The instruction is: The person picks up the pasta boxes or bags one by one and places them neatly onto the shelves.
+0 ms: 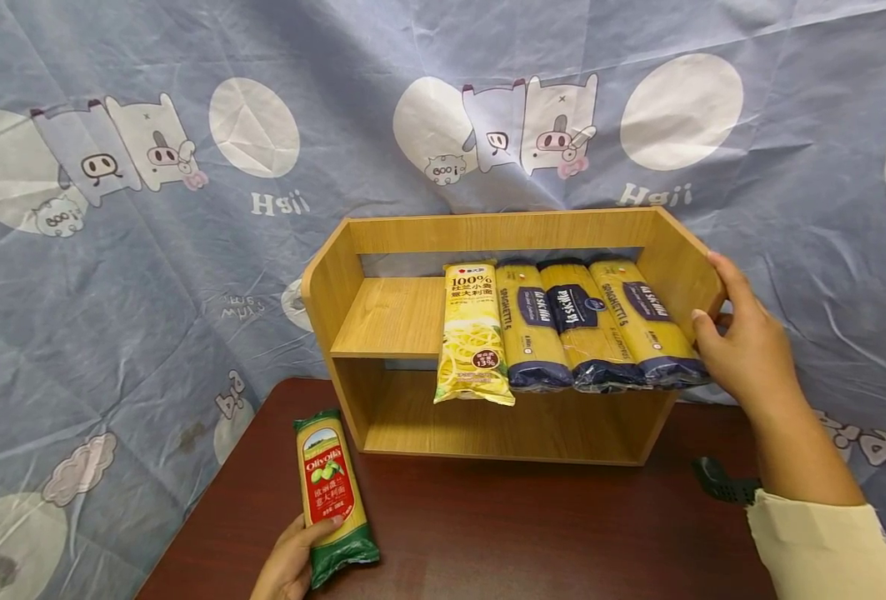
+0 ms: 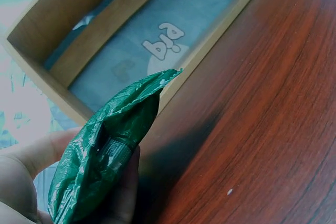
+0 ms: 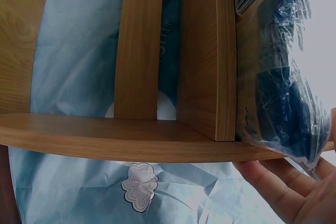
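Note:
My left hand (image 1: 292, 558) grips the lower end of an Olivoila spaghetti pack (image 1: 333, 492), clear with a red label and green ends. In the left wrist view its green end (image 2: 105, 145) sits between thumb and fingers. My right hand (image 1: 750, 350) holds the right side panel of a two-tier wooden shelf (image 1: 503, 232), thumb at the front edge and fingers on the outer face. On the upper tier lie a yellow spaghetti pack (image 1: 475, 333) and three blue-ended La Sicilia spaghetti packs (image 1: 533, 333), side by side, their ends jutting past the front.
The shelf stands on a dark red-brown table (image 1: 488, 525). The upper tier's left part (image 1: 386, 317) is bare wood. A blue cartoon-print cloth (image 1: 352, 50) hangs behind. A dark strap end (image 1: 720, 482) shows by the right wrist.

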The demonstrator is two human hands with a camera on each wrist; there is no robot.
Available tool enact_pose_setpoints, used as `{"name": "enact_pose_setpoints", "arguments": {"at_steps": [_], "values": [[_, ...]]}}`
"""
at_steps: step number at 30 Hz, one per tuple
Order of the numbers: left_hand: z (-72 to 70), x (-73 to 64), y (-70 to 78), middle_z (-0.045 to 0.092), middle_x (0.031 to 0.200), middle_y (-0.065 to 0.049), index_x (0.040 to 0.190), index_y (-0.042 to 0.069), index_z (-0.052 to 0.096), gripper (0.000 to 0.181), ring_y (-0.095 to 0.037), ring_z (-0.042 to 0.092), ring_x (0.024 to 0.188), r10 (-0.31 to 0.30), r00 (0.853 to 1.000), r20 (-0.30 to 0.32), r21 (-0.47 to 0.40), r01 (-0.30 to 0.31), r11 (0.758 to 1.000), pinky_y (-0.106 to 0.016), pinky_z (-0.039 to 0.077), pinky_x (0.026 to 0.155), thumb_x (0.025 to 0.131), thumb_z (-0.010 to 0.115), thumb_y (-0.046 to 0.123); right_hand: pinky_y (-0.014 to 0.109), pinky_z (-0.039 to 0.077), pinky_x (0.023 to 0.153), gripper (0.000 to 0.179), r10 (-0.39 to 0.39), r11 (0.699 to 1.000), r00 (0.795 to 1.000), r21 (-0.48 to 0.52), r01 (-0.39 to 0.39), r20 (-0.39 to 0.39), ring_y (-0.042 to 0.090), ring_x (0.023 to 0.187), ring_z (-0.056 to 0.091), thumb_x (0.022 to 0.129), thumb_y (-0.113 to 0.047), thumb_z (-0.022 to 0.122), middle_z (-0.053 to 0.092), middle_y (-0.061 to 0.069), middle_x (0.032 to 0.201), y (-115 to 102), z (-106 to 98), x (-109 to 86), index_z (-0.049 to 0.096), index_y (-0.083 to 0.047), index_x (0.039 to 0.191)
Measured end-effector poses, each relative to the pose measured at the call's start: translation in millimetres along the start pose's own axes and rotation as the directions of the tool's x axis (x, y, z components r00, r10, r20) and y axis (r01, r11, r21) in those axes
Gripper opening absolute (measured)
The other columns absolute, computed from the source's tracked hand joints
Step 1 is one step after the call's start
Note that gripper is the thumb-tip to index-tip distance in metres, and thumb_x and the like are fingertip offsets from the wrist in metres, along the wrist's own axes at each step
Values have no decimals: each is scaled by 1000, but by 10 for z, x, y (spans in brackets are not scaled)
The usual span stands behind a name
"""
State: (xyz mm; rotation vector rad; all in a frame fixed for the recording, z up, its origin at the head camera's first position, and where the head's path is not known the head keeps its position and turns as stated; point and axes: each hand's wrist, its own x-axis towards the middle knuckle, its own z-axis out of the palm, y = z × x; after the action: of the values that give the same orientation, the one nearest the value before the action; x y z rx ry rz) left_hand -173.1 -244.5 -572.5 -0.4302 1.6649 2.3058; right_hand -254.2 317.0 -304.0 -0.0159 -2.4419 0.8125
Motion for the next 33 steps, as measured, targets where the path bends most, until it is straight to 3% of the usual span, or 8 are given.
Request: {"name": "enact_pose_setpoints", "arguments": {"at_steps": [13, 22, 33], "values": [[-74, 21, -49, 72, 105, 5, 139, 8, 44, 43, -12, 70, 98, -5, 1000, 22, 20, 5, 1000, -30, 58, 86, 102, 61, 24, 68, 43, 86, 71, 8, 1000, 1000, 6, -8, 8, 60, 116, 56, 102, -21, 49, 49, 38, 140, 15, 22, -1, 15, -40, 162], [-72, 20, -59, 70, 109, 6, 141, 18, 36, 42, -11, 68, 102, -20, 999, 48, -75, 24, 997, -31, 57, 90, 104, 57, 23, 68, 43, 86, 71, 10, 1000, 1000, 4, -10, 1, 60, 116, 56, 102, -21, 49, 47, 38, 144, 3, 2, 0, 16, -40, 161], [-69, 14, -37, 70, 112, 6, 142, 18, 34, 42, -11, 69, 105, -25, 993, 115, -120, 39, 992, -31, 57, 94, 106, 54, 24, 68, 43, 86, 71, 11, 1000, 1000, 10, -11, 7, 60, 116, 56, 102, -21, 49, 47, 39, 143, -4, -2, 4, 16, -40, 161]]}}
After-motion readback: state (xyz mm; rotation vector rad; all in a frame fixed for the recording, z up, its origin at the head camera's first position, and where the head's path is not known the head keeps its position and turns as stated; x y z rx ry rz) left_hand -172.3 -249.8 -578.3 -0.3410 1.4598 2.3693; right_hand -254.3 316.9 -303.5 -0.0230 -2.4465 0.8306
